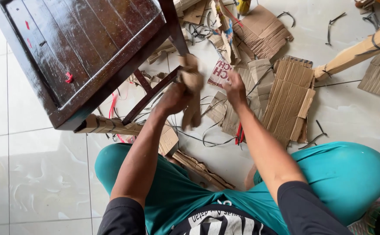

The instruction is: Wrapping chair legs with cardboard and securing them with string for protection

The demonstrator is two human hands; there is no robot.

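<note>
**Cardboard wrap at the chair leg**

Between the spread knees, both hands work close together over the tiled floor (pixel 38 174). The left hand (pixel 172 98) is closed around a strip of brown cardboard wrap (pixel 193 93), which runs from the chair rail down past the fist and hangs loose below it. The right hand (pixel 235 89) sits just beside the strip on its right, fingers bent downward; motion blur hides whether it grips anything. The wrap's upper end touches the dark wooden chair (pixel 81 48), whose glossy seat fills the upper left, small red tape scraps (pixel 69 78) clinging to it. A lower chair rail (pixel 111 125) nearby is wrapped in cardboard and bound with black strapping. Beyond the hands, flattened corrugated sheets (pixel 288 98) lie scattered with loose black straps (pixel 207 139). A cardboard-wrapped leg (pixel 359 50) crosses the upper right corner. Teal trousers (pixel 346 174) frame the lower view.
</note>
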